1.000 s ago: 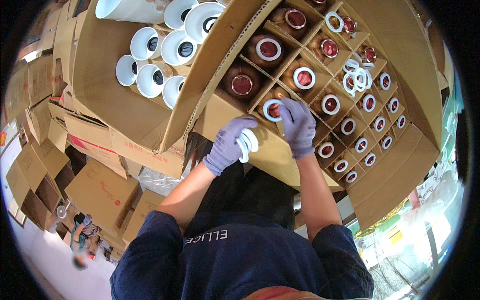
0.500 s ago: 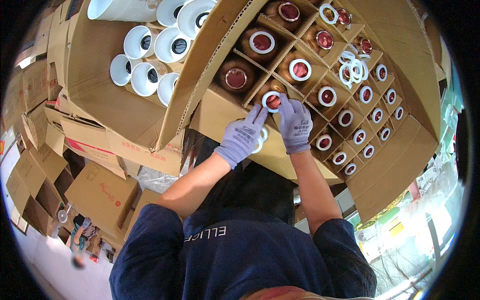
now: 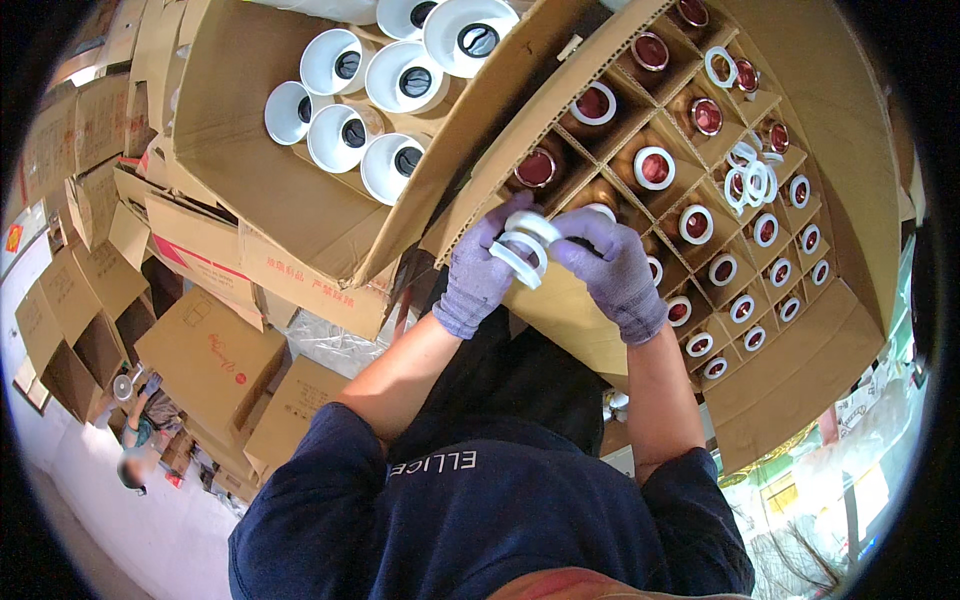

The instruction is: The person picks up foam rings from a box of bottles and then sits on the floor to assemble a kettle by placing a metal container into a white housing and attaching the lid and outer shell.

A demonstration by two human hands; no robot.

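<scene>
Head view: the left hand (image 3: 470, 278), gloved in pale purple fabric, curls its fingers around several smooth white rings (image 3: 513, 263), at the centre of the frame; the right hand (image 3: 615, 268), likewise gloved, brings thumb and forefinger together at the uppermost ring's edge, though whether they pinch it cannot be told. The rings appear light, fairly stiff and unlikely to break, perhaps slippery against fabric; the outer rim seems the best hold. At upper right, a brown cardboard carton (image 3: 795, 365) is partitioned into cells holding rounded vessels with dark red mouths (image 3: 537, 168), many encircled by similar rings; a cluster of spare white rings (image 3: 769, 182) lies among them. At upper left, a second brown cardboard carton (image 3: 222, 125) holds white cylindrical cups (image 3: 323, 128) with black inserts (image 3: 353, 132).
</scene>
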